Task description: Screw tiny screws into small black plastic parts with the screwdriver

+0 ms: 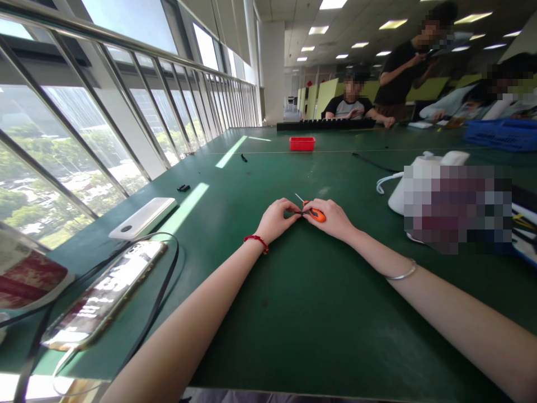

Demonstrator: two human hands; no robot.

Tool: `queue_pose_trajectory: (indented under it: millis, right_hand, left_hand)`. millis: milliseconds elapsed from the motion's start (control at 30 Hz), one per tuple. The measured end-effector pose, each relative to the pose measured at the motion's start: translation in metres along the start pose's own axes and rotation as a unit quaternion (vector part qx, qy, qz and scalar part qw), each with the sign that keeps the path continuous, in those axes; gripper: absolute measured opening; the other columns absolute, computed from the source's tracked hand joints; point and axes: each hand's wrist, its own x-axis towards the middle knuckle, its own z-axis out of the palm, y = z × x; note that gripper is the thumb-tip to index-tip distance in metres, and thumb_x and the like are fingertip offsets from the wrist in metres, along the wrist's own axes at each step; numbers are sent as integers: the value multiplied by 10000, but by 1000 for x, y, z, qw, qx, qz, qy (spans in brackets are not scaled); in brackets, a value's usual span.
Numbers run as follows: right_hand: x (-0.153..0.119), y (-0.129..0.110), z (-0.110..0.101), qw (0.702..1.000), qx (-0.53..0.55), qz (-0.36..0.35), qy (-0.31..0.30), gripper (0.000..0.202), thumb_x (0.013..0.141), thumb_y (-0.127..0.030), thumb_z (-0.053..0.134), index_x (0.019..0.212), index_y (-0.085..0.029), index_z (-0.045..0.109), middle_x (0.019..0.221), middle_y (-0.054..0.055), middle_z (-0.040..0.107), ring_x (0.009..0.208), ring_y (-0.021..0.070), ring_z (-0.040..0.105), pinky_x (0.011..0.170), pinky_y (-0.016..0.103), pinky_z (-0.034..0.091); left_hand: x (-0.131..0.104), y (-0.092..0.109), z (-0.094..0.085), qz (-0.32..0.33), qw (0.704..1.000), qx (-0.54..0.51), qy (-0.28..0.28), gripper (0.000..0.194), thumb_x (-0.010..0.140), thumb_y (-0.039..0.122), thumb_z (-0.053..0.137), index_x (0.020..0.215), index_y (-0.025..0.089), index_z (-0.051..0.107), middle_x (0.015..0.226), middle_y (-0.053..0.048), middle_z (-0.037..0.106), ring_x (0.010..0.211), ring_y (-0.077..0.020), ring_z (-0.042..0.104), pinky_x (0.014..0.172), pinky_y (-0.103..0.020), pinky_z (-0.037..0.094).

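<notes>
My left hand (277, 218), with a red cord bracelet at its wrist, is closed with the thumb and index finger pinching a small dark piece (300, 212). My right hand (331, 217) is closed round a screwdriver (318, 215) with an orange handle. Its thin metal shaft points up and to the left, away from the small piece. The fingertips of both hands meet at this piece, just above the green table (293, 313). Fingers hide most of it, so its exact kind does not show.
On the left lie a phone (109, 296), a white power bank (145, 217), a dark cable and small black parts (183, 188). A red box (302, 144) stands farther back. A white object (396, 193) is on the right. Several people sit or stand beyond, near a blue basket (499, 134).
</notes>
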Motion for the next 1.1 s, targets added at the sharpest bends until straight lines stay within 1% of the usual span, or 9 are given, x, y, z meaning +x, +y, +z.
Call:
queue_pose_trajectory:
  millis: [167,300,400,500,600,700,867,967,1100]
  right_hand:
    - [-1,-1,-2,1000,9,-22,2,140,835,-302,552,907,-223,644,894,36,677,777,189,602,761,325,405]
    - [0,-1,-4,997,14,14,77,134,847,-307,532,882,-218,626,944,38,701,816,194,626,798,334,401]
    - [0,2,-4,993,5,39,112,130,850,-299,515,854,-221,619,950,40,706,803,195,630,779,330,405]
    - [0,4,-3,993,1,38,112,113,836,-284,525,837,-221,618,918,36,707,771,195,624,755,327,415]
    - [0,4,-3,996,-5,21,90,102,823,-270,538,838,-220,625,905,33,706,745,189,613,742,325,422]
    - [0,3,-4,998,-9,-2,55,102,821,-264,543,843,-217,630,893,30,705,741,178,611,747,324,424]
    - [0,4,-4,999,-31,-25,9,123,833,-270,535,848,-210,641,894,26,712,737,167,612,774,329,413]
    - [0,5,-3,999,-35,-31,1,126,832,-266,533,846,-209,645,899,28,714,745,170,612,783,333,407]
    - [0,5,-3,999,-38,-34,-8,129,829,-266,535,855,-208,647,913,31,710,747,168,608,768,323,408]
  left_hand:
    - [-1,2,-1,5,1000,8,4,64,786,211,651,814,162,682,885,-50,656,877,-190,611,837,-323,484]
    - [-5,4,-3,-5,1000,-7,16,53,773,204,655,791,161,680,901,-52,670,882,-187,624,845,-313,490]
    - [-7,8,0,4,1000,20,-24,46,760,192,657,780,164,688,983,-55,681,930,-196,622,899,-331,480]
    - [-7,12,3,-4,997,61,-56,70,771,194,637,794,176,700,965,-44,695,932,-197,623,900,-328,481]
    - [-3,7,-5,-40,995,85,-22,92,767,208,637,812,183,713,939,-39,705,915,-195,631,872,-307,492]
    - [-3,-12,-35,-134,978,137,82,121,774,236,628,818,181,726,967,-52,712,934,-212,637,883,-312,492]
    - [-27,-58,-112,-341,871,274,223,246,777,265,593,939,164,748,1034,-103,708,1005,-295,626,844,-360,501]
    - [-46,-73,-145,-393,824,320,252,298,775,293,583,981,156,750,1058,-127,701,1029,-329,617,857,-393,496]
    - [-58,-78,-158,-441,820,298,210,323,738,278,613,996,144,753,1035,-141,708,1026,-353,621,855,-413,500]
